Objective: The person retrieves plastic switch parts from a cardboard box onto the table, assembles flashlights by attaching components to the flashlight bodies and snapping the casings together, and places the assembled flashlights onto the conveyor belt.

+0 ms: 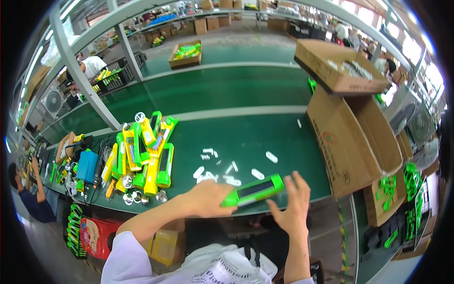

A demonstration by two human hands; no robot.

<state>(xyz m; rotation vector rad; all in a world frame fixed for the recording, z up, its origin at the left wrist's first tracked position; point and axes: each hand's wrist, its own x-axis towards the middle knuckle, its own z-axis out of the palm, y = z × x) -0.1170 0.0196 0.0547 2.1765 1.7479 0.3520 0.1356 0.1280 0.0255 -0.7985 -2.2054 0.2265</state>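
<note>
My left hand (211, 198) is closed around one end of a green solar flashlight (257, 190). The flashlight lies nearly level above the near table edge, its dark panel facing up. Close by its other end is my right hand (291, 203), with thumb and fingers apart and nothing in them. Just beyond the flashlight, small white oval plastic pieces (257, 174) and narrow white strips (231, 167) are scattered on the green tabletop (236, 137). To the left lies a heap of yellow and green flashlights (151, 175), some with silvery round heads showing.
Left of the heap stand a blue box-shaped device (87, 166) and tangled cables. A tall open carton (338, 142) stands at the right, under a shallow carton (338, 68) of small white parts. A red stool (94, 236) is below left. Another person (35, 194) works at far left.
</note>
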